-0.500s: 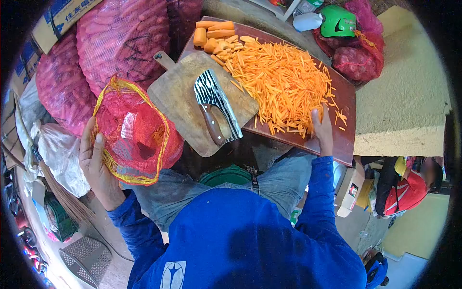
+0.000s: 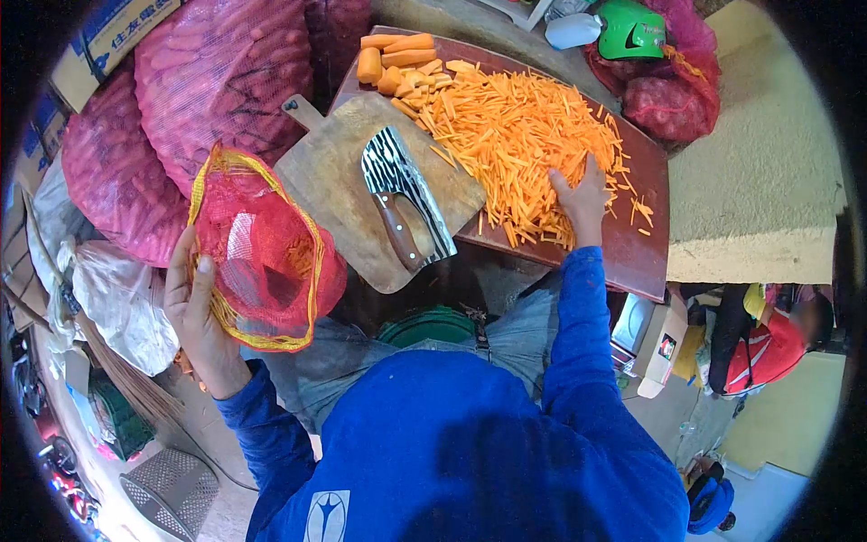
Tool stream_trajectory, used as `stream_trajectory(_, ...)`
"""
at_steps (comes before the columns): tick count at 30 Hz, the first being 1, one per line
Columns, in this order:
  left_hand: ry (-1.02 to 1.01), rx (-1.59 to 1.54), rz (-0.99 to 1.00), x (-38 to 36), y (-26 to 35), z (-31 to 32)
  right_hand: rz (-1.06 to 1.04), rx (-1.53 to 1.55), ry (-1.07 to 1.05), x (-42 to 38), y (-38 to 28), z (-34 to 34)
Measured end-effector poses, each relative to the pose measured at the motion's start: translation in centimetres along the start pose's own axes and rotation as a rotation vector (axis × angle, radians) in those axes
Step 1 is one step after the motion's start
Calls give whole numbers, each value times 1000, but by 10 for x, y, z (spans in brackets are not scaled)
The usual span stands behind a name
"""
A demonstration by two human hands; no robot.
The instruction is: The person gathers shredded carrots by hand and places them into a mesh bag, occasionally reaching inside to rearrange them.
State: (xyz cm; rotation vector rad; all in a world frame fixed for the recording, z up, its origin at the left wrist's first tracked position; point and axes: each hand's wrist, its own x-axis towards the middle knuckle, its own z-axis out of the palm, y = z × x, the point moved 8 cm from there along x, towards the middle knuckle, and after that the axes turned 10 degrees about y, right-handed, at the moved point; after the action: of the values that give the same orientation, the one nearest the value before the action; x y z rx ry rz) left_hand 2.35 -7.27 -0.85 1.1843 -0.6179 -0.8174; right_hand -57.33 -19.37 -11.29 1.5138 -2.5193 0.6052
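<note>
My left hand (image 2: pixel 200 316) grips the yellow rim of a red mesh bag (image 2: pixel 262 262), whose mouth faces up. Some orange bits show inside it. On the right, my right hand (image 2: pixel 582 199) lies on the near right part of a large pile of cut carrot sticks (image 2: pixel 515 135), thumb and fingers apart. The pile covers much of a dark red board (image 2: pixel 632 257). Between the bag and the pile, a wooden cutting board (image 2: pixel 325 172) bears a knife (image 2: pixel 402 199) with a striped blade and brown handle. Carrot chunks (image 2: pixel 411 57) sit at the pile's far left.
Big pink mesh sacks (image 2: pixel 226 81) stand at the upper left. A green helmet-like object (image 2: pixel 632 32) and a red net bag (image 2: pixel 673 108) lie at the upper right. A green tub (image 2: pixel 429 327) is between my knees. A person in red (image 2: pixel 768 352) is at the right.
My right hand has moved up and left, farther onto the carrot sticks. My left hand and the mesh bag have shifted slightly to the right.
</note>
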Motion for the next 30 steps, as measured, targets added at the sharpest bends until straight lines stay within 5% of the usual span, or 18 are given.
stream_trajectory(19,-31,262,220,22,41,15,58,204,80,9,10,6)
stream_trajectory(30,-78,142,184,33,32,21,148,859,25,20,33,24)
